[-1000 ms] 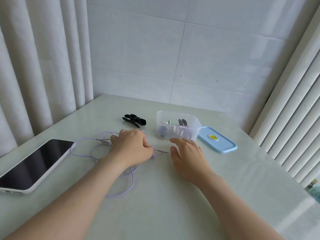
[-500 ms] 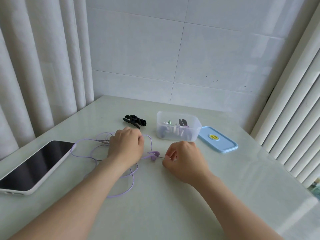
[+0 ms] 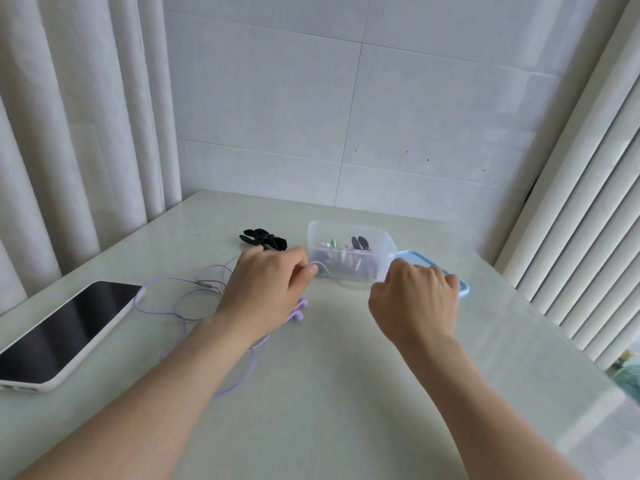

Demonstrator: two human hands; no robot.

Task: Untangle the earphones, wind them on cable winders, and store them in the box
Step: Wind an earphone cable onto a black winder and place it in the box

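From the head view, the person's left grip (image 3: pixel 266 289) is down on the desk (image 3: pixel 346 393) with the fingers curled, pinching a loop of the lilac earphones (image 3: pixel 298 317) just in front of the box (image 3: pixel 346 224). The rest of the cable lies in loose, crossed loops on the desk under and to the left of that wrist, one loop reaching the corner of the phone (image 3: pixel 65 327). An earbud peeks out from beneath the heel of the hand.

The right grip (image 3: pixel 419 299) is raised a little, back of the hand up, fingers curled under. I cannot tell whether it holds anything.

The clear box stands open near the far side of the desk, with wound earphones and dark winders inside. Its blue lid (image 3: pixel 463 293) lies flat just to its right, partly hidden behind the right grip. A small heap of black winders (image 3: pixel 265 239) sits just left of the box, beyond the left grip.
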